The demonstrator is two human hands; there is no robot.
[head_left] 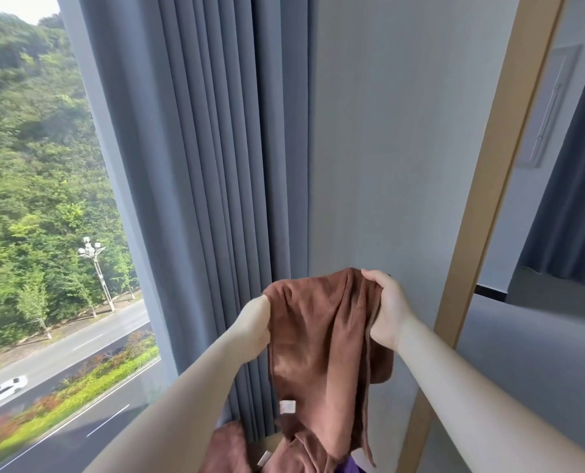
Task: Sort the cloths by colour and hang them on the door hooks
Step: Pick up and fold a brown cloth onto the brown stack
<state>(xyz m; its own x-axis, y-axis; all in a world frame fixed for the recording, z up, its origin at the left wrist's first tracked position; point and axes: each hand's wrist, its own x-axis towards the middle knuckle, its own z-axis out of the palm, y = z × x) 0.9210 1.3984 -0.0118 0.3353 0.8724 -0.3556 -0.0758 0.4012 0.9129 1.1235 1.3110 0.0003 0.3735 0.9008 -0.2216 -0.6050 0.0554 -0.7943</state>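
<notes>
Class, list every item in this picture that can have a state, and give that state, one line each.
Brown cloth: lifted, held at its top edge, hanging.
Left hand: grip closed on the cloth.
Right hand: grip closed on the cloth.
Curtain: drawn aside, bunched.
Second brown cloth: lying below, unhung.

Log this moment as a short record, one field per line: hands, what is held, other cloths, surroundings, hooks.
left hand: left hand grips the left top edge of the brown cloth
right hand: right hand grips its right top edge
held cloth: raised, hanging down between the hands, white tag showing
other cloths: more brown cloth below, a bit of purple cloth at the bottom edge
surroundings: grey curtain, window on the left, wooden frame on the right
hooks: none in view
</notes>
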